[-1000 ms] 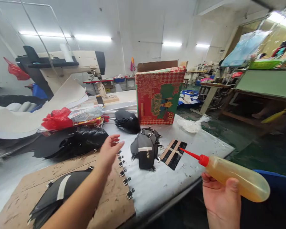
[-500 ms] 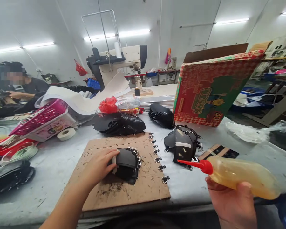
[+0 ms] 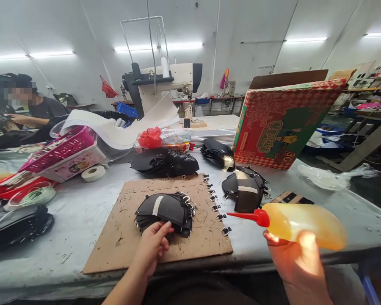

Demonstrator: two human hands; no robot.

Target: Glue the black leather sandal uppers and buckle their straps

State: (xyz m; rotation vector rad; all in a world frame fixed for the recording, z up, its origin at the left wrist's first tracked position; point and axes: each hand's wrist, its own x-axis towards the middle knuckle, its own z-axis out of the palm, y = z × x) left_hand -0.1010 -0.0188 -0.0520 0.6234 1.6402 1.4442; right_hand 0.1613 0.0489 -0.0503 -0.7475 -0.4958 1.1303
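Observation:
In my right hand (image 3: 294, 258) is a squeeze bottle (image 3: 305, 224) of yellowish liquid, lying sideways with its red nozzle pointing left. My left hand (image 3: 154, 243) is at the front edge of a stack of black leather-like pieces (image 3: 171, 207) with metal buckles. Its fingers are curled and drawn together; whether they pinch anything is hidden. A pale strip crosses the top piece. Under the stack lies a cardboard sheet (image 3: 114, 241), with several small buckled straps (image 3: 220, 217) along its right edge. Another stack of black pieces (image 3: 249, 190) with a pale strip sits to the right.
A red and green carton (image 3: 276, 127) stands at the back right. Black pieces (image 3: 168, 163) lie behind the cardboard, others (image 3: 19, 226) at far left. A pink basket (image 3: 63, 148) and tape roll (image 3: 93, 173) are at left. Behind are a sewing machine (image 3: 165, 80) and another person (image 3: 47, 106).
My left hand has moved from the top piece's left side to the stack's front edge, uncovering the pale strip. The bottle in my right hand has shifted slightly left.

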